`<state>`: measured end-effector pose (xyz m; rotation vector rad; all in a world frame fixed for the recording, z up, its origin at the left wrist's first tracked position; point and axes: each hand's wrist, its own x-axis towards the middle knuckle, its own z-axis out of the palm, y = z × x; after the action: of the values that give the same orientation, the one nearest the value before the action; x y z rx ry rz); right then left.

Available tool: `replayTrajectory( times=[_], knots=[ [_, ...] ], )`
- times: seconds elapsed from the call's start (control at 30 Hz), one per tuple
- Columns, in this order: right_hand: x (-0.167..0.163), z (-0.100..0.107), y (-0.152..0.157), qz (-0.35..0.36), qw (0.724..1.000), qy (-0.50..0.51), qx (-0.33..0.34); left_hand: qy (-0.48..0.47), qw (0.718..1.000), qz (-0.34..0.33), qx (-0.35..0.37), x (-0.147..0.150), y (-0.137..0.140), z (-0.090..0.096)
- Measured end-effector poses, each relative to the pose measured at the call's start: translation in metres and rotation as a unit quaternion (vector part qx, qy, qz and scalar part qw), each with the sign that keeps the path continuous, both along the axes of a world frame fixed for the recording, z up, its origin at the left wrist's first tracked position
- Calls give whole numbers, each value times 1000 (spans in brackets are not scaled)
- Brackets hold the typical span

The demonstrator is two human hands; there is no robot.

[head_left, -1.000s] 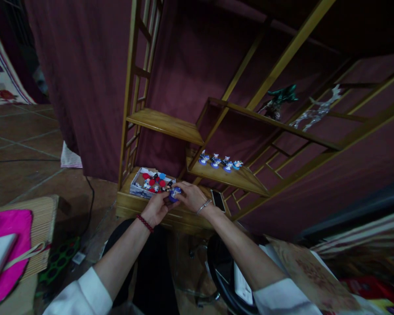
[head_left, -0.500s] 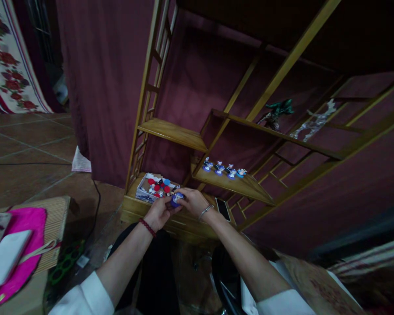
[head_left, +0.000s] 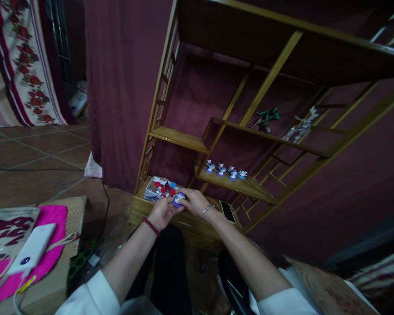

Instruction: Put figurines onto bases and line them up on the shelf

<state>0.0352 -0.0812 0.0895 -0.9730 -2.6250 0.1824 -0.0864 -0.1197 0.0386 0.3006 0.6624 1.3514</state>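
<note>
Between my two hands is a small purple and white figurine (head_left: 178,199) on a round base. My left hand (head_left: 163,211) cups it from the left and below, fingers closed against it. From the right, my right hand (head_left: 195,203) grips its side with the fingertips. Just behind my hands, an open box (head_left: 151,194) holds several small red, blue and white pieces. Several similar figurines (head_left: 221,169) stand in a row on the wooden shelf (head_left: 236,184) beyond my right hand.
A phone (head_left: 227,211) lies on the cabinet top right of my hand. The wooden shelf frame (head_left: 157,100) rises ahead, with a green ornament (head_left: 265,120) and a clear ornament (head_left: 300,126) higher up. At left, a white power bank (head_left: 33,248) rests on a pink mat (head_left: 59,227).
My head view has shifted, so the scene sits slightly right and lower. The figurine stays in both hands, and its white face now shows more toward me.
</note>
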Motion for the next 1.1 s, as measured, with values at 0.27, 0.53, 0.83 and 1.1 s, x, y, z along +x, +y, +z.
replayTrajectory(
  times=[0.27, 0.53, 0.83, 1.1],
  knots=[
    [9, 2, -13, -11, 1000, 3, 3, 5, 1000, 0, -2, 9, -10, 4],
    [12, 3, -5, 7, 1000, 2, 20, 10, 1000, 6, -25, 15, 0, 8],
    [12, 0, 15, -3, 1000, -3, 6, 27, 999, -9, -18, 13, 15, 7],
    [19, 0, 39, -2, 1000, -3, -18, 40, 999, -7, -33, 16, 39, 6]
  ],
)
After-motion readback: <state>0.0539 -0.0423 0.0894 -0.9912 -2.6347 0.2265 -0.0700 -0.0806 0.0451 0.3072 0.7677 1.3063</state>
